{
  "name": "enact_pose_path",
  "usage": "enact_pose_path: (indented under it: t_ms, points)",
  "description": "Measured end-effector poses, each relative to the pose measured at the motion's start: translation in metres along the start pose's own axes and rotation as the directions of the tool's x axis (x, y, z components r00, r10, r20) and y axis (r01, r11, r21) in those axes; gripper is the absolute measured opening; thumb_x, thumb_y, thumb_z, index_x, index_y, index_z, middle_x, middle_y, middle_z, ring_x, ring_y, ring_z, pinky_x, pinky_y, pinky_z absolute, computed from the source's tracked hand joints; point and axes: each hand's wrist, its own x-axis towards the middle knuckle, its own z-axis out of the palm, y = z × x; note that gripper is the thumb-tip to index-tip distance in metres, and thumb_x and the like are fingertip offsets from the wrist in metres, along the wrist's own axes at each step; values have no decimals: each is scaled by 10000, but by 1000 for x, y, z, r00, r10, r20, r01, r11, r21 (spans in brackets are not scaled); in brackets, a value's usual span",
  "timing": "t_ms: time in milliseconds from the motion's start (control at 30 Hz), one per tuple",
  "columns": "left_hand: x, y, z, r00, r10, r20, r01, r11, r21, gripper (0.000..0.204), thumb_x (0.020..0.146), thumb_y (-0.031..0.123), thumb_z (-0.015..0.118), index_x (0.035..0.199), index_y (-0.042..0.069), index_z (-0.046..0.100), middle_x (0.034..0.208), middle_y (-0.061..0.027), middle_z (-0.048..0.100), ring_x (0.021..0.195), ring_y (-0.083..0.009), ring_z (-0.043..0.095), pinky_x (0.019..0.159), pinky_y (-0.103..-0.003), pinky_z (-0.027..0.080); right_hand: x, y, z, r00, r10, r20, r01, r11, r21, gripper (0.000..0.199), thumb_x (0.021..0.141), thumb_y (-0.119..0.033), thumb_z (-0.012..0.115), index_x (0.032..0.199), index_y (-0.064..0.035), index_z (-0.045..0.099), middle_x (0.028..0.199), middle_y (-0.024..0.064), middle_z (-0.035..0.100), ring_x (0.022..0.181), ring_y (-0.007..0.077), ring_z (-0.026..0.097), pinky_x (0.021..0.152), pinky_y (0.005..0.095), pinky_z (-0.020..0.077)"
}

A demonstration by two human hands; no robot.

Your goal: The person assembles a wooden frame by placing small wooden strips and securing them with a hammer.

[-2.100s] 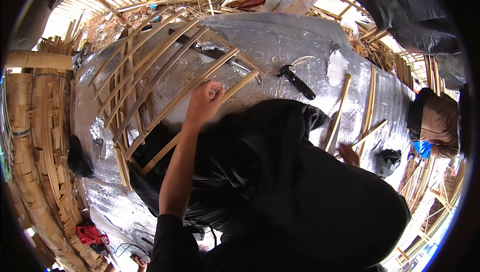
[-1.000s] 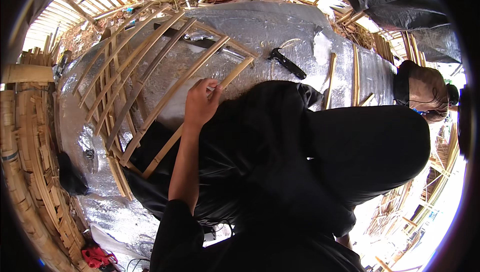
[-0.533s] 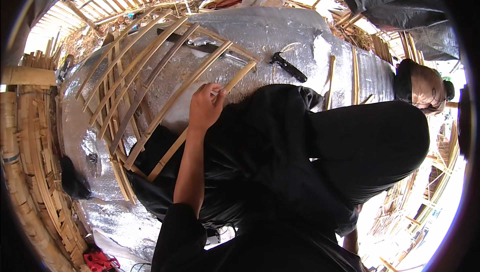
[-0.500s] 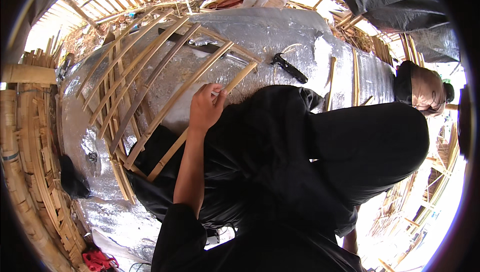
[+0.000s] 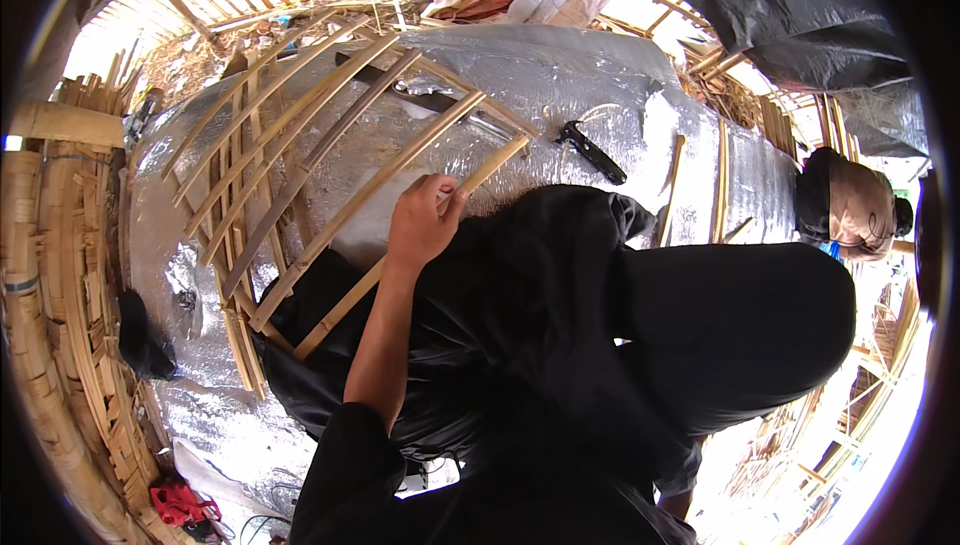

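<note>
My left hand [image 5: 425,225] is closed round the nearest slat [image 5: 340,313] of a bamboo lattice, thumb and fingers curled over it. The lattice frame [image 5: 330,245] is made of several long slats crossed by others at both ends, and it leans over my black-clothed leg on the left. Past my hand, the slat's far end points up and to the right. My right forearm [image 5: 676,505] shows only a little at the lower edge beside my leg; its hand is hidden.
A silvery sheet [image 5: 590,75] covers the floor. On it lie a black-handled tool [image 5: 597,155], a dark long blade [image 5: 435,102] partly behind the slats, and loose bamboo strips [image 5: 722,180]. Stacked bamboo [image 5: 70,285] stands left; a red item [image 5: 180,502] lies at lower left.
The whole view has shifted slightly, so the scene sits a little lower and mostly further right. My left hand keeps its place on the slat.
</note>
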Motion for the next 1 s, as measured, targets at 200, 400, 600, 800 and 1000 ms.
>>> enact_pose_path:
  t_ms: [200, 400, 600, 800, 1000]
  points:
    - [-2, -3, 1, 1000, 13, 5, -13, 999, 44, 200, 930, 185, 732, 1022, 18, 672, 942, -179, 712, 834, -365, 709, 731, -426, 570, 17, -4, 21, 999, -15, 30, 15, 1000, -1, 303, 1015, -240, 598, 1234, -34, 640, 1152, 98, 682, 1079, 211, 639, 945, 373, 501]
    - [-1, -4, 5, 1000, 10, 24, -12, 998, 67, 201, 913, 188, 746, 1006, 32, 659, 938, -177, 707, 852, -376, 704, 737, -451, 561, 22, -1, 34, 998, -33, 52, 33, 999, 10, 300, 1012, -246, 596, 1222, -37, 644, 1146, 95, 682, 1081, 212, 636, 951, 375, 496]
    - [-3, -3, 3, 1000, 2, 13, -2, 999, 47, 193, 893, 181, 758, 996, 53, 658, 956, -160, 712, 861, -374, 704, 740, -459, 560, 25, -5, 40, 997, -58, 58, 57, 998, 13, 297, 1009, -252, 595, 1210, -41, 648, 1141, 92, 681, 1083, 213, 633, 957, 378, 491]
    - [-4, -4, 2, 1000, -7, 2, 7, 1000, 18, 189, 893, 183, 758, 991, 53, 662, 949, -161, 714, 863, -374, 706, 739, -454, 561, 19, -2, 36, 996, -61, 59, 59, 998, 31, 295, 1006, -259, 593, 1199, -44, 651, 1135, 89, 681, 1086, 214, 630, 963, 380, 485]
    - [-4, -5, 2, 1000, -5, 3, 5, 1000, 7, 186, 894, 183, 757, 985, 47, 668, 947, -167, 715, 869, -374, 708, 741, -459, 561, 11, 1, 23, 997, -59, 50, 57, 997, 47, 292, 1003, -265, 591, 1187, -47, 655, 1130, 86, 681, 1088, 215, 628, 969, 383, 480]
